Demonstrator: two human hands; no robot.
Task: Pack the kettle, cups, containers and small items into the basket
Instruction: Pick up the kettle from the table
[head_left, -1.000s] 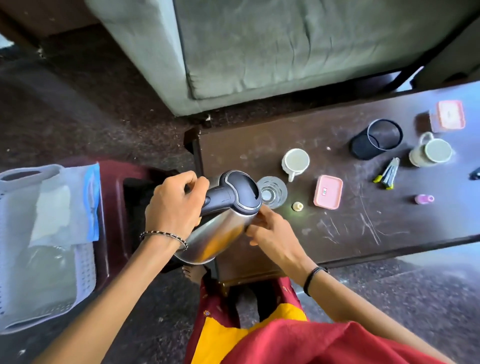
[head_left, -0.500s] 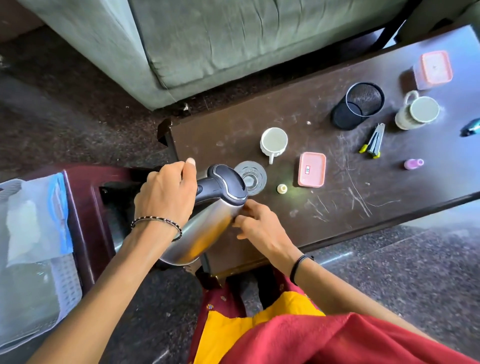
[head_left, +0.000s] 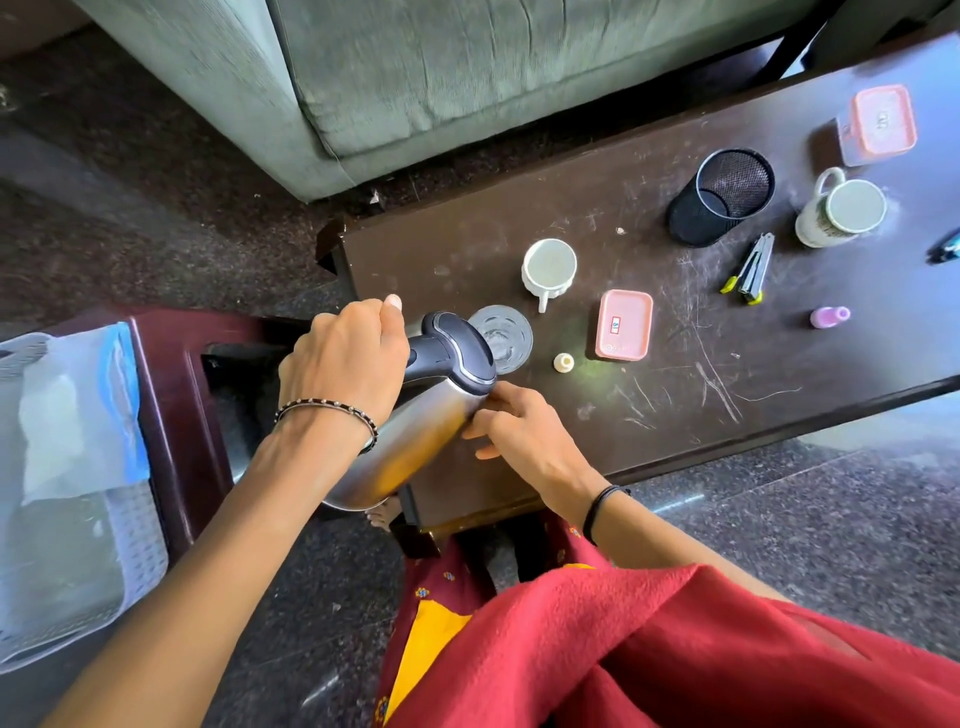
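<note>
A steel kettle with a black lid hangs tilted over the left end of the dark table. My left hand grips its handle. My right hand holds the body just under the lid. The kettle's round base lies on the table behind it. The white basket stands on the floor at far left with a plastic bag in it. On the table are a small white cup, a larger mug, two pink-lidded containers and a black mesh holder.
A dark red stool stands between the basket and the table. A grey sofa runs along the back. Small items lie on the table: a white cap, a purple bottle, clips and a blue thing at the right edge.
The view has swung so the table sits further right and the basket nearer the left edge. Both hands keep their hold and the kettle has drifted slightly left off its base.
</note>
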